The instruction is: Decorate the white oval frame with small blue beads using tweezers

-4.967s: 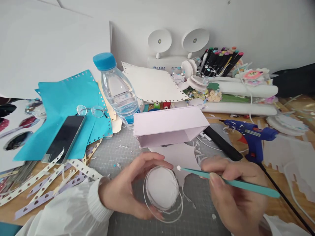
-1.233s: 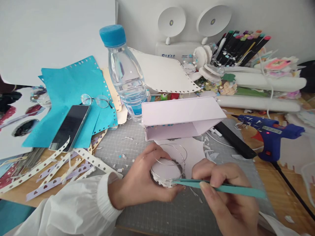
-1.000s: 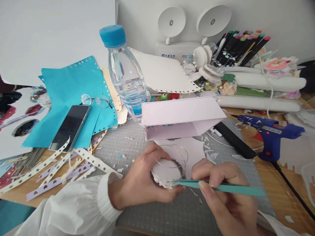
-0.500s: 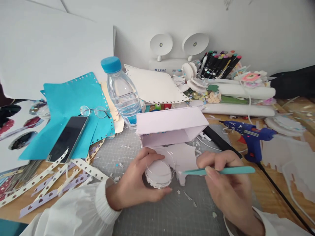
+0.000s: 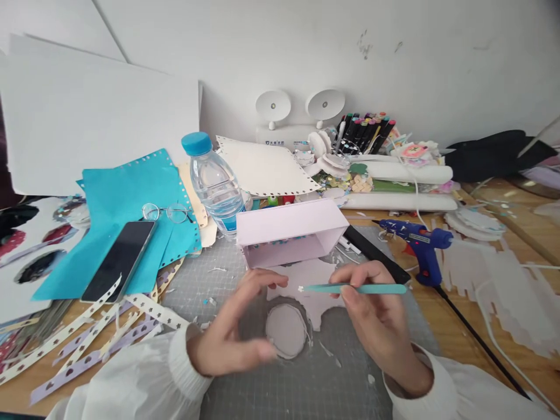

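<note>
Turquoise tweezers (image 5: 367, 289) lie pinched in my right hand (image 5: 371, 315), pointing left. At their tip is a tiny white flower-shaped paper piece (image 5: 301, 289). My left hand (image 5: 238, 332) is open, thumb and fingers spread, to the left of a round white paper disc (image 5: 286, 331) with a ragged rim. The disc rests on the grey cutting mat (image 5: 245, 391), apart from my fingers. Behind it lies a cut pale paper sheet (image 5: 310, 280) with a scalloped edge. An open-fronted pale lilac box (image 5: 291, 233) stands beyond that sheet.
A water bottle (image 5: 214, 186), blue paper (image 5: 126, 192), glasses (image 5: 166, 212) and a phone (image 5: 120, 259) are at left, with punched paper strips (image 5: 91, 332) nearer me. At right a blue glue gun (image 5: 420, 242) trails its black cable (image 5: 481, 338). Markers (image 5: 365, 137) stand at the back.
My left hand has let go of the white disc, which now lies flat on the mat. The tweezers have shifted left with the small flower piece at their tip. The view has tilted up.
</note>
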The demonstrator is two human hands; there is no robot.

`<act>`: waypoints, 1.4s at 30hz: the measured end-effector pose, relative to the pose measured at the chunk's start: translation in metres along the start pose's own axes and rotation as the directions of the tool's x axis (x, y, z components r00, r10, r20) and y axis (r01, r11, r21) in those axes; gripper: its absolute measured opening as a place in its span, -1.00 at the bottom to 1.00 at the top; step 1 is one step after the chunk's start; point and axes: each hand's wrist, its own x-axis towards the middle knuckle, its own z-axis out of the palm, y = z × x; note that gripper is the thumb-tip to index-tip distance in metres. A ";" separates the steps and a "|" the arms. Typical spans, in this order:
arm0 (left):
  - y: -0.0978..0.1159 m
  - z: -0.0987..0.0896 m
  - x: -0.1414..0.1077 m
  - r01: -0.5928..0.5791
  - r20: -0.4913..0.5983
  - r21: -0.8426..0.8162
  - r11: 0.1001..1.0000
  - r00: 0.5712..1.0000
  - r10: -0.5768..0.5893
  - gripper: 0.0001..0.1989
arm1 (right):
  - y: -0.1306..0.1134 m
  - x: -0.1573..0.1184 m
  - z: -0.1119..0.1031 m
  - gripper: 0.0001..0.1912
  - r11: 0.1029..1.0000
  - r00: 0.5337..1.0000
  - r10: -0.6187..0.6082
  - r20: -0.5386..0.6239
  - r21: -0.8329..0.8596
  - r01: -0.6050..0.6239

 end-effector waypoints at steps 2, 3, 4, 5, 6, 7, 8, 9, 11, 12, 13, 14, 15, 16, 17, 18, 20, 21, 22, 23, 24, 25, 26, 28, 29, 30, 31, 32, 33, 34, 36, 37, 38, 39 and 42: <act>0.001 0.002 0.001 0.043 -0.106 -0.093 0.995 0.993 -0.053 -0.65 | -0.003 -0.001 0.002 -0.96 0.999 0.997 -0.028 0.067 -0.026 0.029; 0.002 0.003 0.001 0.052 -0.146 -0.108 0.993 0.987 -0.067 -0.76 | -0.003 -0.002 0.003 -0.95 0.999 0.994 -0.036 0.102 -0.033 0.039; 0.003 0.004 0.002 0.048 -0.172 -0.112 0.993 0.983 -0.067 -0.84 | -0.004 -0.003 0.004 -0.95 0.998 0.990 -0.039 0.137 -0.035 0.045; 0.003 0.005 0.002 0.033 -0.185 -0.109 0.993 0.981 -0.053 -0.88 | -0.004 -0.004 0.005 -0.94 0.999 0.984 -0.038 0.171 -0.031 0.044; 0.004 0.005 0.003 0.012 -0.193 -0.105 0.994 0.981 -0.032 -0.89 | -0.004 -0.005 0.006 -0.93 0.999 0.979 -0.034 0.201 -0.023 0.039; 0.004 0.005 0.003 -0.006 -0.195 -0.098 0.995 0.981 -0.013 -0.90 | -0.003 -0.006 0.006 -0.91 0.999 0.974 -0.025 0.225 -0.015 0.029; 0.004 0.006 0.004 -0.021 -0.194 -0.090 0.996 0.981 0.003 -0.90 | -0.003 -0.007 0.007 -0.90 1.000 0.970 -0.020 0.243 -0.007 0.022; 0.003 0.006 0.004 -0.030 -0.196 -0.083 0.996 0.981 0.014 -0.91 | -0.002 -0.008 0.007 -0.88 1.000 0.967 -0.015 0.254 0.000 0.015; 0.003 0.006 0.004 -0.030 -0.210 -0.066 0.997 0.978 0.016 -0.92 | -0.001 -0.009 0.007 -0.85 1.000 0.965 -0.013 0.261 0.011 0.011; 0.003 0.006 0.004 -0.023 -0.222 -0.056 0.998 0.975 0.010 -0.93 | -0.001 -0.009 0.008 -0.84 1.000 0.965 -0.016 0.261 0.015 0.012; 0.003 0.006 0.005 -0.013 -0.233 -0.045 0.999 0.972 0.002 -0.94 | -0.001 -0.009 0.008 -0.82 1.000 0.965 -0.019 0.260 0.018 0.015; 0.003 0.006 0.005 -0.001 -0.243 -0.034 0.999 0.970 -0.007 -0.94 | -0.001 -0.009 0.008 -0.81 1.000 0.966 -0.024 0.258 0.021 0.020; 0.004 0.006 0.005 0.009 -0.248 -0.025 1.000 0.969 -0.015 -0.95 | -0.002 -0.009 0.008 -0.81 0.999 0.967 -0.031 0.255 0.021 0.027; 0.004 0.006 0.006 0.018 -0.251 -0.015 1.000 0.968 -0.021 -0.95 | -0.002 -0.008 0.008 -0.80 0.999 0.967 -0.040 0.250 0.020 0.036; 0.004 0.006 0.006 0.027 -0.254 -0.004 1.000 0.967 -0.027 -0.95 | -0.003 -0.008 0.008 -0.80 0.999 0.969 -0.054 0.243 0.013 0.052; 0.003 0.006 0.006 0.034 -0.256 0.013 0.999 0.966 -0.029 -0.95 | -0.004 -0.007 0.008 -0.81 0.997 0.970 -0.070 0.231 -0.002 0.073; 0.001 0.006 0.007 0.050 -0.267 0.074 0.996 0.963 -0.029 -0.95 | -0.005 -0.005 0.007 -0.82 0.992 0.978 -0.108 0.179 -0.049 0.118; 0.000 0.005 0.007 0.060 -0.277 0.116 0.991 0.961 -0.026 -0.95 | -0.005 -0.005 0.006 -0.83 0.987 0.982 -0.124 0.141 -0.082 0.137; -0.002 0.005 0.007 0.069 -0.289 0.165 0.984 0.957 -0.019 -0.95 | -0.005 -0.004 0.004 -0.84 0.982 0.986 -0.135 0.098 -0.118 0.146; -0.005 0.004 0.007 0.078 -0.303 0.213 0.974 0.953 -0.010 -0.94 | -0.004 -0.003 0.002 -0.84 0.977 0.988 -0.143 0.053 -0.154 0.149; -0.007 0.004 0.007 0.086 -0.315 0.253 0.964 0.949 -0.002 -0.94 | -0.003 -0.002 0.000 -0.85 0.972 0.989 -0.147 0.009 -0.186 0.146; -0.009 0.004 0.007 0.095 -0.326 0.280 0.955 0.945 0.002 -0.94 | -0.002 0.000 -0.002 -0.86 0.966 0.988 -0.151 -0.029 -0.216 0.142; -0.011 0.003 0.007 0.102 -0.334 0.295 0.950 0.943 0.002 -0.95 | 0.000 0.002 -0.004 -0.86 0.961 0.987 -0.152 -0.060 -0.244 0.133; -0.013 0.002 0.008 0.119 -0.349 0.297 0.947 0.937 -0.008 -0.96 | 0.003 0.007 -0.007 -0.87 0.947 0.981 -0.163 -0.103 -0.294 0.127; -0.014 0.002 0.007 0.128 -0.354 0.294 0.947 0.935 -0.016 -0.97 | 0.004 0.010 -0.007 -0.87 0.938 0.979 -0.173 -0.106 -0.321 0.132; -0.014 0.002 0.007 0.132 -0.355 0.292 0.947 0.934 -0.020 -0.97 | 0.005 0.013 -0.007 -0.88 0.927 0.979 -0.182 -0.095 -0.350 0.138; -0.015 0.002 0.007 0.132 -0.354 0.290 0.948 0.935 -0.021 -0.97 | 0.006 0.017 -0.006 -0.88 0.911 0.979 -0.192 -0.075 -0.385 0.149; -0.014 0.002 0.007 0.128 -0.350 0.287 0.949 0.937 -0.021 -0.96 | 0.007 0.021 -0.005 -0.89 0.890 0.979 -0.198 -0.044 -0.426 0.160; -0.014 0.002 0.006 0.122 -0.343 0.280 0.952 0.939 -0.020 -0.94 | 0.008 0.025 -0.003 -0.90 0.864 0.980 -0.200 -0.006 -0.472 0.174; -0.014 0.003 0.006 0.117 -0.337 0.271 0.956 0.941 -0.020 -0.91 | 0.009 0.030 -0.001 -0.91 0.834 0.979 -0.203 0.035 -0.518 0.192; -0.013 0.003 0.006 0.115 -0.334 0.257 0.960 0.942 -0.024 -0.87 | 0.013 0.038 0.003 -0.91 0.766 0.969 -0.218 0.114 -0.595 0.242; -0.013 0.003 0.006 0.121 -0.338 0.254 0.960 0.941 -0.029 -0.86 | 0.015 0.042 0.006 -0.90 0.737 0.963 -0.226 0.145 -0.621 0.267; -0.013 0.004 0.006 0.127 -0.345 0.253 0.959 0.938 -0.034 -0.85 | 0.018 0.045 0.008 -0.89 0.715 0.958 -0.233 0.167 -0.639 0.285; -0.013 0.004 0.006 0.134 -0.355 0.255 0.958 0.934 -0.036 -0.84 | 0.021 0.048 0.011 -0.88 0.700 0.955 -0.237 0.177 -0.650 0.294; -0.011 0.003 0.007 0.153 -0.378 0.259 0.953 0.924 -0.046 -0.87 | 0.032 0.055 0.016 -0.87 0.690 0.958 -0.229 0.174 -0.665 0.286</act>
